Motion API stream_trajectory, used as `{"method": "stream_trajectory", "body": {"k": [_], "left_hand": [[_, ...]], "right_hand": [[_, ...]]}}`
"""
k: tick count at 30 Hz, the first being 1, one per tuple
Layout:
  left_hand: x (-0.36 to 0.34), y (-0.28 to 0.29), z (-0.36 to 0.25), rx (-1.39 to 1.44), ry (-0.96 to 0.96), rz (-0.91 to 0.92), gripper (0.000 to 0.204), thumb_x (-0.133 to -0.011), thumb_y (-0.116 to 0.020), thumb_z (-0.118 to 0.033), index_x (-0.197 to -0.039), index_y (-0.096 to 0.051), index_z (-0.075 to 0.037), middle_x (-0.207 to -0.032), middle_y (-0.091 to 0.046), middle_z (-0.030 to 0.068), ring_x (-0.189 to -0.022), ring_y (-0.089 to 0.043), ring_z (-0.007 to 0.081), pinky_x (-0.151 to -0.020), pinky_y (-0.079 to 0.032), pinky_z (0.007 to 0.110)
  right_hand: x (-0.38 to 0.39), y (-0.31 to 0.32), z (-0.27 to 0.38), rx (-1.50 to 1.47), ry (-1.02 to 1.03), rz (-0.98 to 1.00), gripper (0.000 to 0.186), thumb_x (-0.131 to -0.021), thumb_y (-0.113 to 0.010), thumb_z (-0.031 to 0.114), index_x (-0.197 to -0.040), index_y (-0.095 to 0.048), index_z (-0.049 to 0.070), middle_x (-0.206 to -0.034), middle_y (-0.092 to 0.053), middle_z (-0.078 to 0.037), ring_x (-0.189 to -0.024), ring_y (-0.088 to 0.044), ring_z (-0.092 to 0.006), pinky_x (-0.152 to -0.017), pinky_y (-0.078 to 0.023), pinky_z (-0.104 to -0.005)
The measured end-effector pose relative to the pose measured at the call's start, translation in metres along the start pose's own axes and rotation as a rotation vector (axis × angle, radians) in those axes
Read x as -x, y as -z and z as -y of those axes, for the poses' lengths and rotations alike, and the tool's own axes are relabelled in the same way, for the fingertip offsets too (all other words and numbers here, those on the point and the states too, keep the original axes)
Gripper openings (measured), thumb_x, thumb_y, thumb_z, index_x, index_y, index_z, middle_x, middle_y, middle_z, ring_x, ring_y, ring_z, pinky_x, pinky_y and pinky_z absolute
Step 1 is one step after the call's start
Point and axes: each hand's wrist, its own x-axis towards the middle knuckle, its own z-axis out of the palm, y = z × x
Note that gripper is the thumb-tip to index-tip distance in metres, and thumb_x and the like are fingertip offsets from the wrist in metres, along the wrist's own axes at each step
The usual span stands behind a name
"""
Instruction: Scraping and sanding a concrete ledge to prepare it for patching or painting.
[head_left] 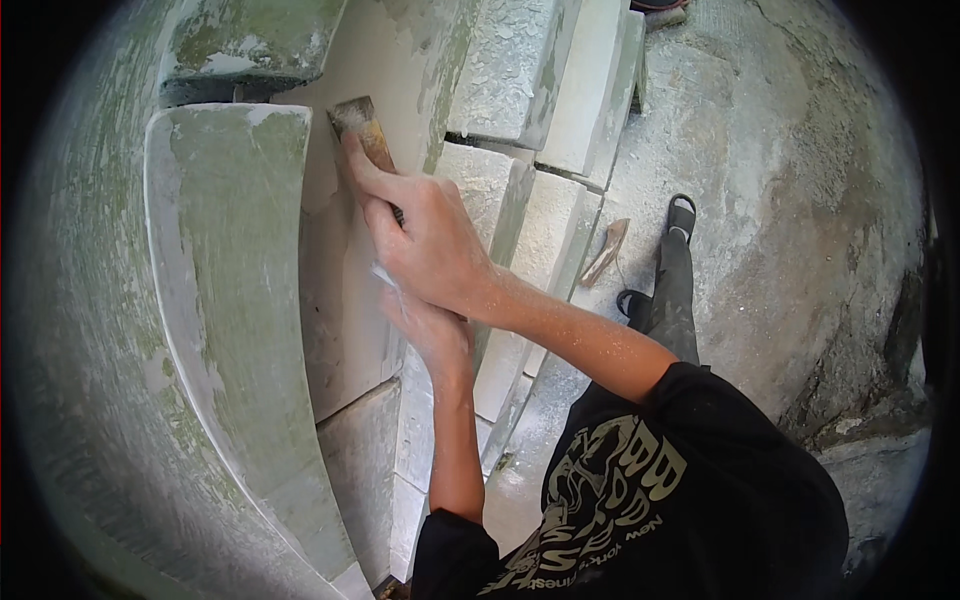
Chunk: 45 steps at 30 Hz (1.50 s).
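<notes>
Scraper (366,131) in the right hand (430,240) is flat, dusty and yellowish-brown.

Slab (235,240) left of hands (435,240) and tool (368,138), blocks (550,225) at right, loose piece (605,254) on floor (750,270)

Soft light, bent edges, black corners.

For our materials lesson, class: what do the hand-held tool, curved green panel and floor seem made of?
Tool: probably metal, dull and worn; its flat end is greyish. Panel: perhaps plaster or stone, matte; patchy green with whitish streaks. Floor: likely concrete, rough; grey and blotchy.
</notes>
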Motion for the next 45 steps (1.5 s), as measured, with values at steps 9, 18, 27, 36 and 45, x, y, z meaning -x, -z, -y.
{"method": "stream_trajectory", "body": {"k": [9,18,27,36,45], "left_hand": [[0.047,0.015,0.033,-0.098,0.086,0.271,0.047,-0.107,-0.045,-0.041,-0.116,-0.058,0.004,-0.096,-0.06,0.0052,-0.083,-0.055,0.0079,-0.07,-0.044,0.024],[0.107,0.011,0.097,-0.152,0.021,0.489,0.042,-0.109,-0.043,-0.036,-0.104,-0.059,0.003,-0.074,-0.055,0.0037,-0.066,-0.051,0.0086,-0.059,-0.041,0.027],[0.087,-0.035,0.16,-0.545,-0.178,0.68,0.034,-0.103,-0.054,-0.028,-0.099,-0.063,0.004,-0.084,-0.065,0.0219,-0.076,-0.063,0.0402,-0.07,-0.048,0.046],[0.083,-0.084,0.189,-0.753,-0.019,0.888,0.039,-0.099,-0.055,-0.038,-0.1,-0.069,-0.002,-0.09,-0.067,0.0278,-0.092,-0.064,0.0476,-0.078,-0.05,0.053],[0.094,-0.153,0.18,-0.688,0.066,0.508,0.026,-0.096,-0.058,-0.028,-0.106,-0.065,-0.005,-0.102,-0.067,0.0269,-0.103,-0.062,0.0464,-0.087,-0.049,0.052]], "right_hand": [[0.068,0.058,-0.008,-0.3,-0.329,0.081,0.067,-0.104,-0.051,0.016,-0.16,-0.017,0.007,-0.092,-0.058,-0.005,-0.077,-0.054,-0.0108,-0.073,-0.047,-0.0265],[0.164,0.136,-0.04,-0.216,-0.746,0.291,0.034,-0.104,-0.054,0.031,-0.109,-0.061,-0.002,-0.085,-0.057,-0.002,-0.079,-0.05,-0.0092,-0.069,-0.042,-0.0271],[0.135,0.236,-0.053,0.613,-0.538,0.1,0.034,-0.095,-0.062,0.029,-0.097,-0.065,-0.006,-0.069,-0.059,-0.023,-0.059,-0.056,-0.0286,-0.059,-0.044,-0.0399],[0.091,0.38,-0.072,1.15,-0.525,0.37,0.038,-0.088,-0.059,0.017,-0.121,-0.062,-0.001,-0.092,-0.065,-0.031,-0.091,-0.063,-0.048,-0.078,-0.05,-0.0539],[-0.075,0.379,-0.029,1.05,-0.383,1.128,0.058,-0.084,-0.056,0.011,-0.141,-0.05,0.0,-0.096,-0.066,-0.031,-0.093,-0.064,-0.0468,-0.083,-0.05,-0.0532]]}}
